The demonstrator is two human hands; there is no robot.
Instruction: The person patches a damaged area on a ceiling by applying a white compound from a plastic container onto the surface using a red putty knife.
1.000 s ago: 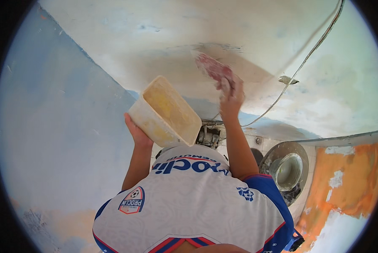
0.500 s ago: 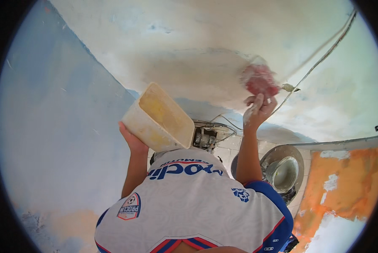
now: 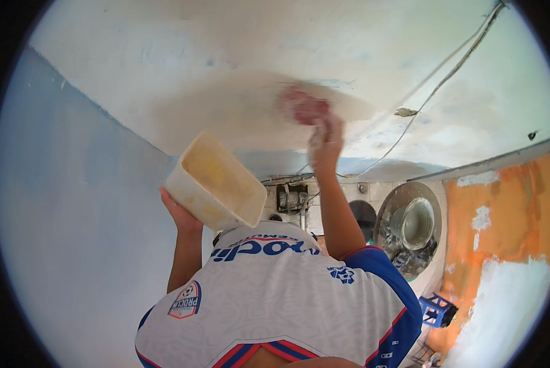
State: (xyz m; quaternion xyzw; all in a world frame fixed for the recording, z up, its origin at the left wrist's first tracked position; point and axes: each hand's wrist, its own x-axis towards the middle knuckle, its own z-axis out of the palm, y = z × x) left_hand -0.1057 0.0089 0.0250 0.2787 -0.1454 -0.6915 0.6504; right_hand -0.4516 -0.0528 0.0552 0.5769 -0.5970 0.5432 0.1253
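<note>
My left hand [image 3: 180,211] is closed around the side of a pale rectangular plastic tub [image 3: 190,191], held tilted in front of my chest. Yellowish smears coat the tub's inside. In my right hand [image 3: 327,144] is a red flat hand tool [image 3: 305,107], smeared with white and blurred by motion; its exact kind cannot be made out. The tool lies against or very close to the off-white wall [image 3: 183,37], over a darker, damp-looking patch. White residue covers the fingers of my right hand.
A cable [image 3: 431,98] runs across the wall past a small hole [image 3: 405,112]. Below are a small motor-like machine [image 3: 292,197], a bucket [image 3: 399,224] in a wide round basin [image 3: 382,214], and a blue stool [image 3: 434,311]. A patchy orange wall [image 3: 502,202] stands right, a blue one [image 3: 85,184] left.
My right hand has swept left along the wall with the red tool. The tub and my left hand have shifted slightly left and down in view.
</note>
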